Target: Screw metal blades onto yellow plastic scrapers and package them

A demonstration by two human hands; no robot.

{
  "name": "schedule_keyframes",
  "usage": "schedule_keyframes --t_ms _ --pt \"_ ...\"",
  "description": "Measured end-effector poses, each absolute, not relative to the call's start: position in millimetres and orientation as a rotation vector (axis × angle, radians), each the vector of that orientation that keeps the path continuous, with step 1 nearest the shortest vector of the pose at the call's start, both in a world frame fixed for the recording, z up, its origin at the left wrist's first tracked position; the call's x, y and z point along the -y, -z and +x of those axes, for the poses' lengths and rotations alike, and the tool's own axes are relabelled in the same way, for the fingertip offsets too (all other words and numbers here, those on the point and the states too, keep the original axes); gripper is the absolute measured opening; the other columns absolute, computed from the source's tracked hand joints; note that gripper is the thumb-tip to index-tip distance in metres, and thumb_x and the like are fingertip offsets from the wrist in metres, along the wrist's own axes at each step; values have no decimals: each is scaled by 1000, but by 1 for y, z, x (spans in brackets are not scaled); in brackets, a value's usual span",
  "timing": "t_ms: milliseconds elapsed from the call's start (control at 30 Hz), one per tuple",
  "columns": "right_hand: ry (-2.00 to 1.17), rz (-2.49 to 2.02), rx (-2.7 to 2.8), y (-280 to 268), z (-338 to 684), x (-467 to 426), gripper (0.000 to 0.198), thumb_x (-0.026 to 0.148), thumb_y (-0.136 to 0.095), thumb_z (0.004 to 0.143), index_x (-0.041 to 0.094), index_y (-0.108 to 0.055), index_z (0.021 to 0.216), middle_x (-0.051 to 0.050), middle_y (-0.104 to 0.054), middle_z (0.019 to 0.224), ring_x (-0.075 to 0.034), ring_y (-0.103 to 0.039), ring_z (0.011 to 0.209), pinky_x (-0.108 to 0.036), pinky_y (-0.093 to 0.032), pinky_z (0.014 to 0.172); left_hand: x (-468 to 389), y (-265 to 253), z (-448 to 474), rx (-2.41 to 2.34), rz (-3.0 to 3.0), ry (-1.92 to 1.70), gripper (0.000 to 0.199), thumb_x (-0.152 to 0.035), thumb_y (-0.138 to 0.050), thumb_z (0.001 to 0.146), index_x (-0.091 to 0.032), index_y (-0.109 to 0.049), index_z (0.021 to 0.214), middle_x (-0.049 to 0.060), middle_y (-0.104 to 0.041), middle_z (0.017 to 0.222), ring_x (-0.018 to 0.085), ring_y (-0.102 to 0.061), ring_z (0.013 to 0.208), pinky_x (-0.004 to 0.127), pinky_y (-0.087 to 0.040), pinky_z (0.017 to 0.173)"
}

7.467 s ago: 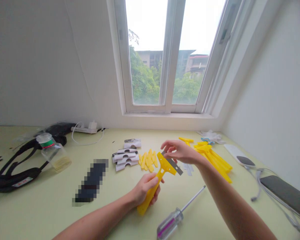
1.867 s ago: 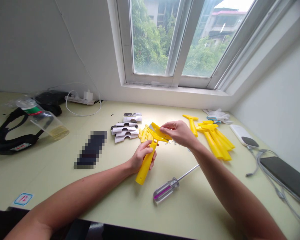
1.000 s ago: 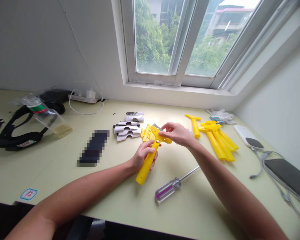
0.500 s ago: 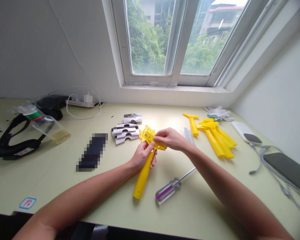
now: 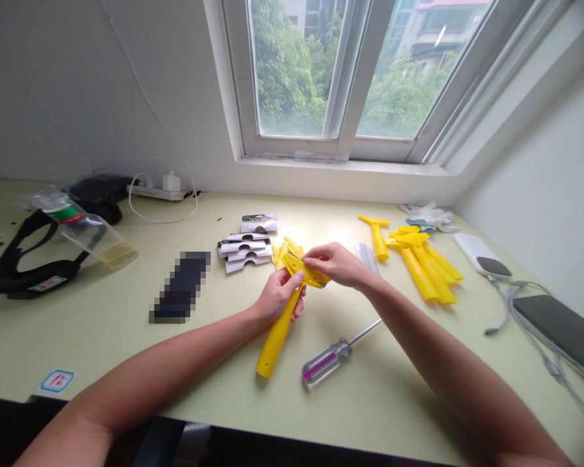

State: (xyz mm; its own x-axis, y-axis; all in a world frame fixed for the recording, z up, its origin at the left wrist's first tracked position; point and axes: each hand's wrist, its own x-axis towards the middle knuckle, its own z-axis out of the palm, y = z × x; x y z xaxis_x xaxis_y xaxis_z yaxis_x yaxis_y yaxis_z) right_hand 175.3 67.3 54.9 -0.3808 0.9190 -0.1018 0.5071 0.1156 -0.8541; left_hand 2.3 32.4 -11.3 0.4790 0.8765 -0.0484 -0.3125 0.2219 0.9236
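My left hand [image 5: 277, 295] is closed around the neck of a yellow scraper [image 5: 278, 337], thumb on its wide head. The handle slants down toward me, and a dark blade edge shows along the head. My right hand [image 5: 333, 264] pinches at the head's upper edge; whatever lies between thumb and forefinger is too small to make out. Just behind the head are small yellow plastic pieces [image 5: 288, 246], partly hidden. A screwdriver [image 5: 327, 363] with a clear and purple handle lies below my right wrist. Metal blades [image 5: 366, 257] rest beyond that wrist.
Several yellow scraper handles [image 5: 421, 266] lie at the right, near white gloves [image 5: 431, 217]. White blade packs [image 5: 246, 250] are stacked left of my hands. Farther left are a pixelated dark object [image 5: 180, 285], a tilted bottle [image 5: 92, 233] and a black strap [image 5: 10, 272]. A phone [image 5: 559, 327] and cables lie right.
The view has tilted slightly downward. The scraper's head has turned a little, showing more of its flat face, while both hands keep their places on it.
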Motion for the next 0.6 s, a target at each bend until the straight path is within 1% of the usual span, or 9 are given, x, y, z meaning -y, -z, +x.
schedule_keyframes --t_ms 100,267,467,600 --pt "-1264 -1387 1906 -56 176 -67 25 34 -60 78 12 -70 85 -2 -62 73 -9 -52 63 -20 -41 54 -31 9 1 -662 1059 -903 33 -46 -60 88 -18 -44 90 -4 -54 72 8 -52 36 17 -37 28" --pt "-1429 -1382 1831 -61 177 -67 21 32 -61 75 13 -67 84 1 -56 68 -7 -48 58 -18 -37 49 -29 6 -2 -652 1093 -873 32 -43 -64 86 -18 -44 90 -5 -53 69 8 -52 35 18 -38 28" --pt "-1429 -1454 1831 -68 178 -65 20 31 -61 75 14 -68 83 -1 -58 72 -8 -52 63 -16 -40 47 -29 4 -2 -631 1118 -834 31 -41 -65 86 -17 -45 87 -6 -52 63 9 -51 35 18 -38 29" --pt "-1408 -1429 1886 -68 179 -64 21 33 -61 76 14 -68 82 0 -58 68 -8 -51 56 -17 -41 44 -29 3 -2 -631 1135 -795 30 -40 -65 86 -17 -46 85 -7 -49 54 9 -49 33 18 -38 28"
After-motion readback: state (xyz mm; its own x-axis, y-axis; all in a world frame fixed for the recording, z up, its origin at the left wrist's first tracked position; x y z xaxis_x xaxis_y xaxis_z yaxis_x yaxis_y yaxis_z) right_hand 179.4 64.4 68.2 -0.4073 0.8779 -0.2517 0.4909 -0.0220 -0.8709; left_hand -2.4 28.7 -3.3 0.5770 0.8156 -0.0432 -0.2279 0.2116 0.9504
